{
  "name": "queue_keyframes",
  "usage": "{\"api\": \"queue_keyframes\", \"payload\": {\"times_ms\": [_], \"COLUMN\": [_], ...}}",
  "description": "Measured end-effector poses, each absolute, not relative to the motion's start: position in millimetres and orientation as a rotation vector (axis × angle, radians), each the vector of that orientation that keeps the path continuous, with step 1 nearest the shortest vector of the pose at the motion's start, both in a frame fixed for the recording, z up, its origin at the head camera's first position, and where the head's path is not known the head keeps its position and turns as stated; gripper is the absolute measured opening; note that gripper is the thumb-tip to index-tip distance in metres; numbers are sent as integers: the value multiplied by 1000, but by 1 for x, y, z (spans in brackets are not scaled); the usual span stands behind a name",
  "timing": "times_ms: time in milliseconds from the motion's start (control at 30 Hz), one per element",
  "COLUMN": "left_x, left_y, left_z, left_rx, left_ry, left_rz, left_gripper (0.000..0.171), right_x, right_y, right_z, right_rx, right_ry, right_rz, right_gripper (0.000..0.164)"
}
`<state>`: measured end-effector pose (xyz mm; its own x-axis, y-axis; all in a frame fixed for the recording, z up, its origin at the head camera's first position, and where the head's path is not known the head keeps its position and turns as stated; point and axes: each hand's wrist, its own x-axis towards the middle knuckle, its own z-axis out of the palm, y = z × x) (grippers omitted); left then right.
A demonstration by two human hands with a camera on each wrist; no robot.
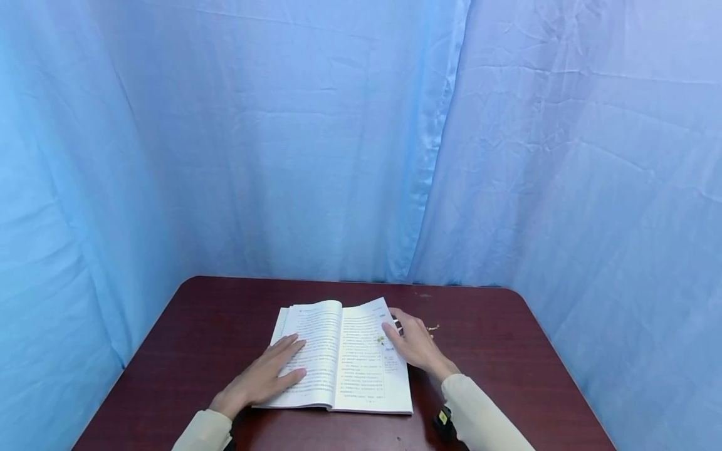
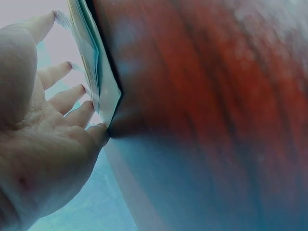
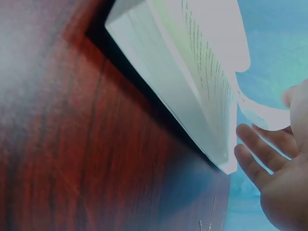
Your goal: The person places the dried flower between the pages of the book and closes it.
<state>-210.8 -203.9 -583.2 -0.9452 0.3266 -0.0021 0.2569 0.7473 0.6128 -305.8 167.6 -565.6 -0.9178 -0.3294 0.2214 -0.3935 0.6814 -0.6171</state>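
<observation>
White page (image 1: 361,360), seemingly pinched by right grip (image 1: 416,342) — left grip (image 1: 269,374) rests spread on book (image 1: 318,338).

Left hand (image 1: 266,374) — spread, palm-down; right hand (image 1: 416,341) — pinching

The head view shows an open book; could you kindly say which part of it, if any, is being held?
The right hand pinches the right page by its outer edge; the left hand rests on the left page.
</observation>
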Motion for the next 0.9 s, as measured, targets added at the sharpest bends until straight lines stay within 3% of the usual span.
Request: {"api": "queue_keyframes", "payload": {"times_ms": [333, 900], "left_x": [-213, -211], "left_y": [-205, -211], "left_z": [-584, -583], "left_rx": [483, 471], "left_ry": [2821, 2828], "left_rz": [973, 959], "left_gripper": [73, 73], "right_x": [-294, -280], "right_y": [168, 157], "right_z": [-569, -571], "right_rx": [689, 806], "right_ry": [-2853, -2840], "right_rz": [1145, 1157], "right_gripper": [57, 50]}}
